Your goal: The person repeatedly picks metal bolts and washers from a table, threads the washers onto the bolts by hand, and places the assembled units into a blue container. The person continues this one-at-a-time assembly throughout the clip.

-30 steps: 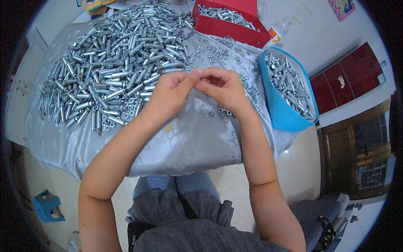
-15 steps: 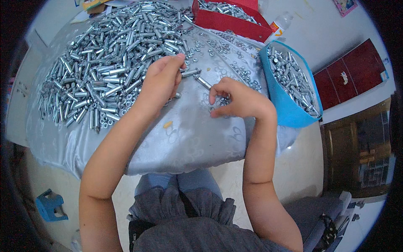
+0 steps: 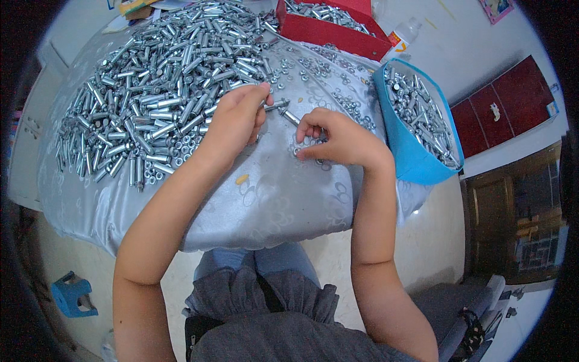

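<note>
My left hand (image 3: 238, 120) is closed, thumb against curled fingers, at the right edge of a large heap of silver sleeve-type bolts (image 3: 175, 78). What lies inside its grip is hidden. The end of one bolt (image 3: 277, 104) shows beside its fingers; I cannot tell whether it is held. My right hand (image 3: 344, 142) hovers with thumb and curled fingers apart, nothing visible between them. Another bolt (image 3: 291, 116) lies slanted just beyond its fingertips. Small nuts or washers (image 3: 310, 145) show on the cloth behind and under that hand.
A grey satin cloth (image 3: 283, 211) covers the table. At the right stands a blue bin (image 3: 416, 163) full of bolts; at the back, a red box (image 3: 332, 36) with more. A clear bottle (image 3: 405, 37) stands between them. Loose nuts (image 3: 356, 108) are scattered toward the right.
My left hand has shifted slightly right and nearer to me. My right hand has moved a little left, its fingers more curled, thumb still apart.
</note>
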